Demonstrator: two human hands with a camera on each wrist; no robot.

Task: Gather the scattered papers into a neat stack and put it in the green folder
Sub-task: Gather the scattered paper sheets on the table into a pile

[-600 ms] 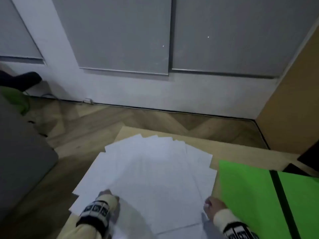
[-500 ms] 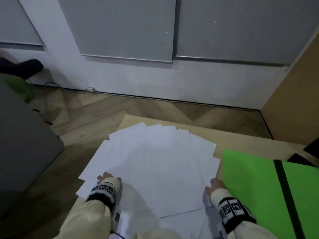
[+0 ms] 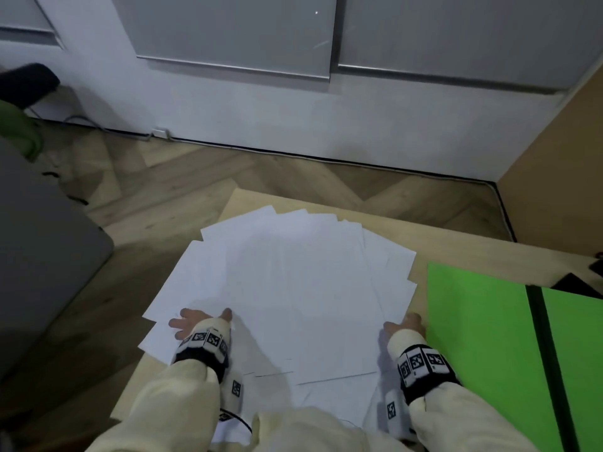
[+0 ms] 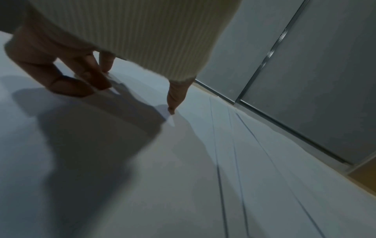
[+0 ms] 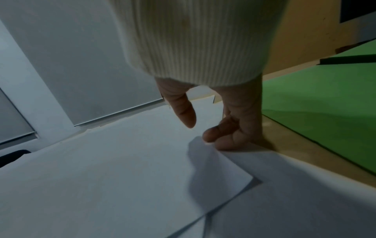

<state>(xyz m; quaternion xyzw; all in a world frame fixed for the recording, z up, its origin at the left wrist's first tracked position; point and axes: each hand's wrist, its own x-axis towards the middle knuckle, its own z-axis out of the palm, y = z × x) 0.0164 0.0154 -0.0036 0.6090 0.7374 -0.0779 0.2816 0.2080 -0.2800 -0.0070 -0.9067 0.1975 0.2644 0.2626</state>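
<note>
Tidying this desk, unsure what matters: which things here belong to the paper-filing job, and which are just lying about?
Job:
- scattered papers
- green folder
- left hand and right hand, at the papers' edges

Just lying about:
- grey seat
- floor cable

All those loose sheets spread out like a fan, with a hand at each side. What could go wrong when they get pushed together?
1. The papers on the left hang over the table edge, near the left hand; a careless push could tip some onto the floor.
2. The right hand fingers sit at a sheet's edge; sliding inward might crease it.
3. The green folder lies close by on the right; sheets could slide over it.
</note>
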